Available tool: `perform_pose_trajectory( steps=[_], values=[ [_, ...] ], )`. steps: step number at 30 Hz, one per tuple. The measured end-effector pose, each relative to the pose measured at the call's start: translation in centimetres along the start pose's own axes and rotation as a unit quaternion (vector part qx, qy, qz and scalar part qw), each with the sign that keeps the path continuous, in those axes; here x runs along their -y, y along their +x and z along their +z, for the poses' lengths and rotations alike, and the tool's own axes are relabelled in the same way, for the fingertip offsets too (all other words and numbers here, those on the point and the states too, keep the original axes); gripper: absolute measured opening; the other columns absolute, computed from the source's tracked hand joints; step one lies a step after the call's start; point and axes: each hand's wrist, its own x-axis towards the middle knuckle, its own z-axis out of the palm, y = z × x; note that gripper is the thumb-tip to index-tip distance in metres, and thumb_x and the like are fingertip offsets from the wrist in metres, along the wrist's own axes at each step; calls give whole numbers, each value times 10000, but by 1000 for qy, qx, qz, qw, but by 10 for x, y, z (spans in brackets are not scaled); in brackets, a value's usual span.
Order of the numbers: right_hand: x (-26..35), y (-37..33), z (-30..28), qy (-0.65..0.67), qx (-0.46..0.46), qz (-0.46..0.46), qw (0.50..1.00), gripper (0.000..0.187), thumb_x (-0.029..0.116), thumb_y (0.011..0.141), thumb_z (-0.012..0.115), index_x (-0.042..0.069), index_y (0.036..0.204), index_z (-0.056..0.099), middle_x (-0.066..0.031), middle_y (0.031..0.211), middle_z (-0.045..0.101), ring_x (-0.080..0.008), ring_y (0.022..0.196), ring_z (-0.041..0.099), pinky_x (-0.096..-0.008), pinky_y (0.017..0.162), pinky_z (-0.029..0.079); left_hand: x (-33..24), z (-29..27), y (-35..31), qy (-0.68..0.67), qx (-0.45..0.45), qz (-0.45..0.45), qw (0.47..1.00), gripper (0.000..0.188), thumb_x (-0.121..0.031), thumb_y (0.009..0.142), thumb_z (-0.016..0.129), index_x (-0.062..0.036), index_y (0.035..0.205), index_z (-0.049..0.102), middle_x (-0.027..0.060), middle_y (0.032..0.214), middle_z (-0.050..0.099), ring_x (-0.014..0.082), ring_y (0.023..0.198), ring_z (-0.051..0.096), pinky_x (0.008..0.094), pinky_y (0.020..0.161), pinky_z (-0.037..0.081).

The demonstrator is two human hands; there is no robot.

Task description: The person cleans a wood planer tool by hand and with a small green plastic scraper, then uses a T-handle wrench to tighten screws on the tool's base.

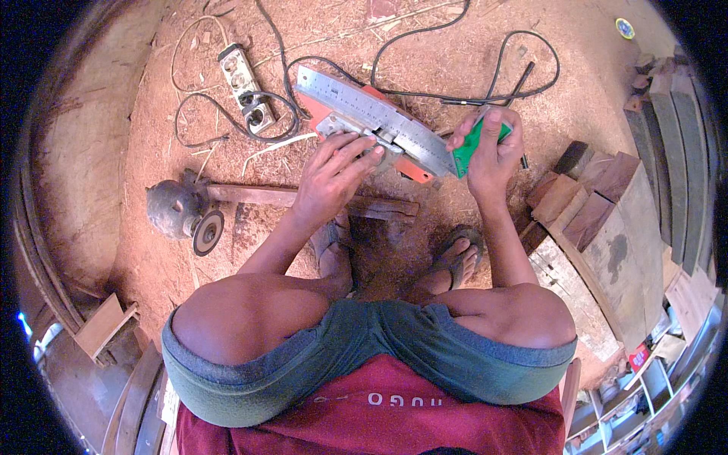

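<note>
Green-handled blade point(364, 111): ruled steel — lies slantwise across the orange tool point(413, 170), above the sandy floor point(235, 265).
Right hand point(491, 155): closed around the green handle, thumb uppermost.
Left hand point(334, 171): half-open, bent fingers touching the tool's metal plate — firm grip cannot be confirmed.

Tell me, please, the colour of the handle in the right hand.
The handle is green, clearest in head view.

A deep red shirt point(326, 421) carries a row of pale, spaced-out letters point(403, 400) across its cloth, the dark green shorts point(250, 390) are edged with a broad blue-grey band point(509, 343) around each leg opening, and dark, open-toed sandals point(473, 236) with straps point(457, 273) are on the feet point(464, 250).
</note>
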Motion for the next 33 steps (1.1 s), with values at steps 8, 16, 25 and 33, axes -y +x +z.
perform_pose_trajectory(
  steps=[8, 16, 25, 33],
  values=[
    [0, 0, -1, -28, 13, -17, 999, 201, 258, 1150, 474, 60, 1115, 478, -129, 819, 614, -190, 613, 622, -360, 549, 574, 0, 3, -1, 14, -16, -5, 1000, 443, -95, 812, 807, -102, 1251, 748, 38, 1299, 705, 295, 1174, 643, 433, 1003, 554],
    [2, -1, -1, -17, 2, -2, 1000, 226, 285, 1144, 491, 61, 1112, 480, -127, 803, 619, -188, 610, 627, -357, 550, 577, 0, -2, -2, 30, 34, 8, 999, 478, -86, 808, 763, -140, 1283, 743, 31, 1375, 679, 301, 1241, 626, 435, 1043, 545],
    [1, 0, -1, -12, 5, -2, 1000, 242, 293, 1142, 498, 53, 1113, 482, -126, 797, 617, -186, 604, 625, -356, 546, 576, -2, -5, -1, 23, 55, 2, 998, 474, -80, 841, 721, -131, 1312, 729, 34, 1401, 666, 304, 1282, 604, 450, 1082, 524],
    [0, 0, -2, -9, 3, -5, 1000, 230, 279, 1145, 490, 52, 1110, 486, -126, 799, 617, -185, 607, 622, -359, 548, 573, -1, -4, -1, 15, 52, 5, 998, 467, -74, 851, 699, -125, 1315, 727, 45, 1397, 669, 306, 1271, 610, 458, 1083, 523]
  ],
)
